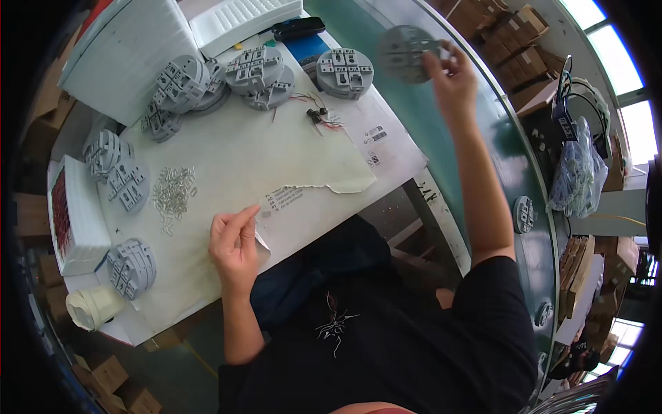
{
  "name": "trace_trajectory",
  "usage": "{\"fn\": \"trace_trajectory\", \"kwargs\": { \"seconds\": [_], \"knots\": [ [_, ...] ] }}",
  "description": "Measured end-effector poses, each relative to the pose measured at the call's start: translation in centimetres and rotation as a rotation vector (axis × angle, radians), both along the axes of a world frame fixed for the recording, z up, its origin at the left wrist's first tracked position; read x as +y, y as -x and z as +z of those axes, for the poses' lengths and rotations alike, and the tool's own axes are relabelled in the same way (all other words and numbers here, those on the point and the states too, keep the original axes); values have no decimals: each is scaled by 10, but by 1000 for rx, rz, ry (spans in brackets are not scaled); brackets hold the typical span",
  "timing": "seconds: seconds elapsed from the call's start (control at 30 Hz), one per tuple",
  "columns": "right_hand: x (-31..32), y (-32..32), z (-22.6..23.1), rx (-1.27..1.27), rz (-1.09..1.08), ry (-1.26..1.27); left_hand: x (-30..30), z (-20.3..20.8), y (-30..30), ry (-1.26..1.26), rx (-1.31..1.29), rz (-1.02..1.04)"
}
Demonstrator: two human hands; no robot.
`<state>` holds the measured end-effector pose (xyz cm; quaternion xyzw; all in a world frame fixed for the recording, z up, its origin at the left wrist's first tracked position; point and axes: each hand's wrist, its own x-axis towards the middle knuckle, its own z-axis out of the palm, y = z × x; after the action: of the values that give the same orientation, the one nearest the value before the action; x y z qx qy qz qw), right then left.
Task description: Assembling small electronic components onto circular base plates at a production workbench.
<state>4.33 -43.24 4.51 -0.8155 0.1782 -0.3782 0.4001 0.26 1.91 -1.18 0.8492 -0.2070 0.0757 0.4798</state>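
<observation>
Out over the green conveyor belt (441,138), my right hand (456,86) grips a grey round plastic housing (401,55) by its right edge; motion blurs it slightly. My left hand (234,248) hovers above the near edge of the paper-covered table (241,148), fingers curled and pressed together; whatever they may hold is too small to make out. Left of it lies a heap of small clear tubes (172,193). Another grey round housing (345,72) sits at the table's far right corner, with small black parts on wires (318,116) close by.
Stacked grey housings (255,72) stand along the far side, beside white foam trays (245,21). At left are a foam box of red pieces (76,214), a cream cup (93,308) and a housing (131,268). More housings (524,214) rest along the belt's right side.
</observation>
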Motion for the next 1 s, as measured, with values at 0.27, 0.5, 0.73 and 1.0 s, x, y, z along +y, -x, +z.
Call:
{"fn": "trace_trajectory", "kwargs": {
  "seconds": [0.27, 0.5, 0.73, 1.0],
  "knots": [
    [-131, 1, -41, 369, -507, 574, -16, 5, 0, -54, -119, 34],
    [44, -26, -7, 539, 378, 268, -9, 5, 2, 42, 43, -13],
    [75, 0, 14, 226, 451, 140, -13, 7, 2, 85, -70, -17],
    [145, 23, -6, 337, 950, 428, -17, 21, -1, -197, -188, -116]
  ]
}}
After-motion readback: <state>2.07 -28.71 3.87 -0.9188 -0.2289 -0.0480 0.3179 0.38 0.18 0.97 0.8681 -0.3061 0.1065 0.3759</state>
